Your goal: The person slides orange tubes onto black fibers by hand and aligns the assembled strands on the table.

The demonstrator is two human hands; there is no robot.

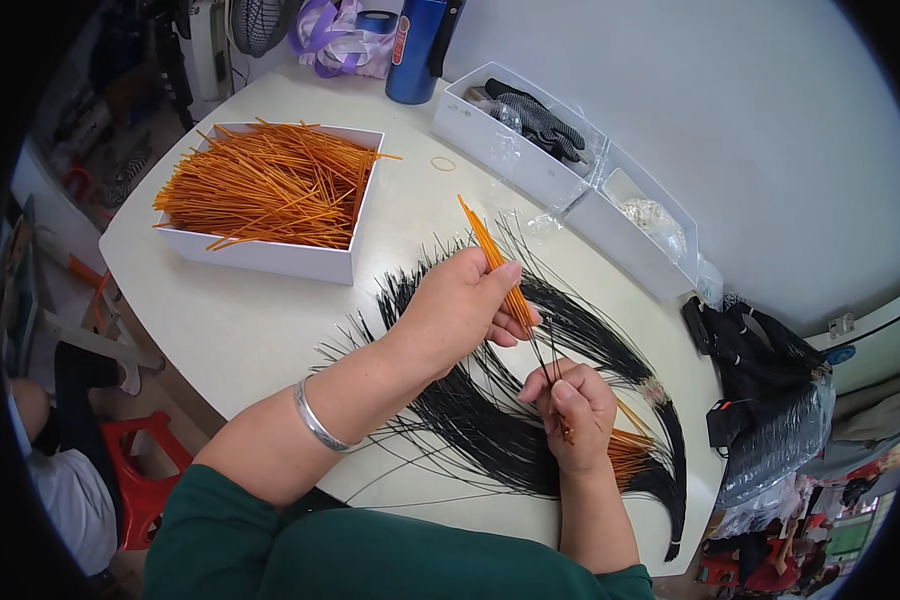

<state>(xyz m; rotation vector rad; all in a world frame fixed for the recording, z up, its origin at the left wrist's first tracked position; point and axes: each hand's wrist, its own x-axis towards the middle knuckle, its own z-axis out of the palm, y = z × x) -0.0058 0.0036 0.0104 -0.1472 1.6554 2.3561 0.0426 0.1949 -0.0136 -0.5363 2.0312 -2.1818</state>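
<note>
My left hand [475, 300] is closed round a small bunch of thin orange tubes [485, 235] that slants up and away to the left. Black wires [542, 350] run from the lower ends of these tubes toward my right hand [573, 410]. Fingers and thumb of that hand pinch the wires, and a short brownish end shows below the grip. Under both hands a large curved bundle of black wires [480, 430] spreads over the table. More orange tubes [627, 455] lie on the wires beside my right wrist.
A white box [260, 258] heaped with orange tubes stands at the far left of the table [240, 340]. Farther back are a blue bottle [415, 50], a rubber band [443, 164] and a long white tray [590, 210] holding gloves [535, 120]. A red stool [140, 470] stands left.
</note>
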